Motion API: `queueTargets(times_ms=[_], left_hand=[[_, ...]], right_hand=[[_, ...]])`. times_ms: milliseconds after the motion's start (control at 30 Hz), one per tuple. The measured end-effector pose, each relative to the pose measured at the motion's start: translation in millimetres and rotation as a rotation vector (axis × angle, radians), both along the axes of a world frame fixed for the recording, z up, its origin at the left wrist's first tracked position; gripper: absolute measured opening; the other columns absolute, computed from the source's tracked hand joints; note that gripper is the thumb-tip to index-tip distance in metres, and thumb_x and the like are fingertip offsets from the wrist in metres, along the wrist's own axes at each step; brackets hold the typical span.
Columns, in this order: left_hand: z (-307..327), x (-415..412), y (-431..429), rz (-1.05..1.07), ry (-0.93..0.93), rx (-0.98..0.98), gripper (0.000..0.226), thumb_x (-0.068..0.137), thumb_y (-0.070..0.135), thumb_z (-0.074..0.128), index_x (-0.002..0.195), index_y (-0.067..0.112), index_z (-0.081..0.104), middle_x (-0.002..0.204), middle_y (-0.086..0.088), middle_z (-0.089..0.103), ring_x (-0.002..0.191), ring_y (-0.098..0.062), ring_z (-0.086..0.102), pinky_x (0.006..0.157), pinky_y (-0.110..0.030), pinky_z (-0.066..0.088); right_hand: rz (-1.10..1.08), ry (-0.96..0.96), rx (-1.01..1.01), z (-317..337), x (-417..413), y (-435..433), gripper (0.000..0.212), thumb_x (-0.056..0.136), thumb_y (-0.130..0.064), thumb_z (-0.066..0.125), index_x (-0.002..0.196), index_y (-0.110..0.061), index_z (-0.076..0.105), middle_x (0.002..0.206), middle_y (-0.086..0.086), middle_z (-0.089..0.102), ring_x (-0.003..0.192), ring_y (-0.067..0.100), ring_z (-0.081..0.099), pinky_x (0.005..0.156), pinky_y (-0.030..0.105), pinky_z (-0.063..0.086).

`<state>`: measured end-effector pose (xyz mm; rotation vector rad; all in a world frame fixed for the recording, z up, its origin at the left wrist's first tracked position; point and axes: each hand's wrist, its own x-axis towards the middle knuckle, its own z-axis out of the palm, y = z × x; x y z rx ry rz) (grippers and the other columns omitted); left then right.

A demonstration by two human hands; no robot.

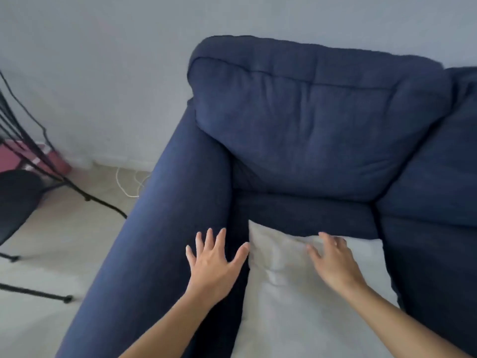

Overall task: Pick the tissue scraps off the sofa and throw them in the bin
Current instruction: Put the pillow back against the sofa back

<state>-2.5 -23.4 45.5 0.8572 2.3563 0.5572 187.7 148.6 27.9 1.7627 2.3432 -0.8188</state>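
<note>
Navy sofa (pixel 309 120), creased fabric, right side cut off by the frame. Pale cushion (pixel 296 280) on the seat beside the armrest. Left hand (pixel 214 264) fingers splayed, empty. Right hand (pixel 333 259) spread, resting on the cushion. Tissue scraps, bin: not discernible.

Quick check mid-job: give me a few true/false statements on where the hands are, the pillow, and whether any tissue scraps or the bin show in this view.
1. The left hand is open with fingers spread. True.
2. The right hand grips a tissue scrap. False: it is on the white pillow, with no scrap seen in it.
3. The pillow lies on the seat of the blue sofa. True.
4. Tissue scraps lie on the armrest. False: none show there.
5. A bin stands on the seat. False: no bin shows there.
</note>
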Motion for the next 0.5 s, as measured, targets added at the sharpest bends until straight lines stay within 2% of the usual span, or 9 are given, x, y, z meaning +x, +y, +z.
queueTargets(times_ms=[133,233,300,367,400,500], left_hand=[[-40,42,48,0.062,-0.23,-0.119,0.104,0.074,0.087,0.035,0.157,0.033,0.004,0.166,0.0,0.005,0.151,-0.021,-0.001,0.12,-0.052,0.002],[-62,61,74,0.164,-0.444,-0.17,0.122,0.054,0.095,0.048,0.152,0.049,-0.008,0.166,-0.003,-0.004,0.151,-0.028,0.005,0.118,-0.05,0.017],[-68,71,88,0.19,-0.521,-0.222,0.127,0.05,0.094,0.056,0.147,0.055,-0.016,0.165,-0.008,-0.008,0.148,-0.035,0.018,0.11,-0.04,0.031],[-71,77,102,0.223,-0.534,-0.252,0.132,0.047,0.091,0.061,0.146,0.056,-0.019,0.162,-0.013,0.006,0.132,-0.035,0.044,0.095,-0.034,0.043],[-72,79,108,0.232,-0.502,-0.264,0.134,0.047,0.09,0.063,0.146,0.055,-0.019,0.158,-0.014,0.017,0.124,-0.034,0.05,0.092,-0.035,0.045],[-73,78,121,0.181,-0.314,-0.272,0.119,0.061,0.084,0.06,0.151,0.047,-0.01,0.147,-0.01,0.037,0.12,-0.03,0.051,0.089,-0.038,0.043]], right_hand=[[-0.146,-0.092,-0.066,-30,76,35,0.082,0.092,-0.067,0.042,0.159,-0.028,0.013,0.163,0.016,0.021,0.151,0.032,0.02,0.113,0.049,0.034],[-0.291,-0.014,-0.212,-46,109,51,0.107,0.078,-0.079,0.054,0.159,-0.036,-0.003,0.16,0.013,0.023,0.148,0.035,0.025,0.113,0.051,0.032],[-0.386,0.081,-0.378,-53,120,58,0.118,0.072,-0.081,0.06,0.157,-0.041,-0.011,0.162,0.009,0.026,0.147,0.034,0.032,0.113,0.045,0.032],[-0.414,0.156,-0.476,-60,126,65,0.121,0.071,-0.079,0.065,0.157,-0.041,-0.013,0.163,0.001,0.031,0.146,0.03,0.037,0.114,0.041,0.032],[-0.416,0.189,-0.492,-62,127,69,0.121,0.071,-0.077,0.067,0.157,-0.04,-0.011,0.163,-0.001,0.033,0.146,0.029,0.039,0.115,0.04,0.033],[-0.388,0.247,-0.462,-61,126,81,0.116,0.072,-0.074,0.069,0.158,-0.038,-0.001,0.161,-0.005,0.037,0.142,0.026,0.044,0.115,0.042,0.036]])
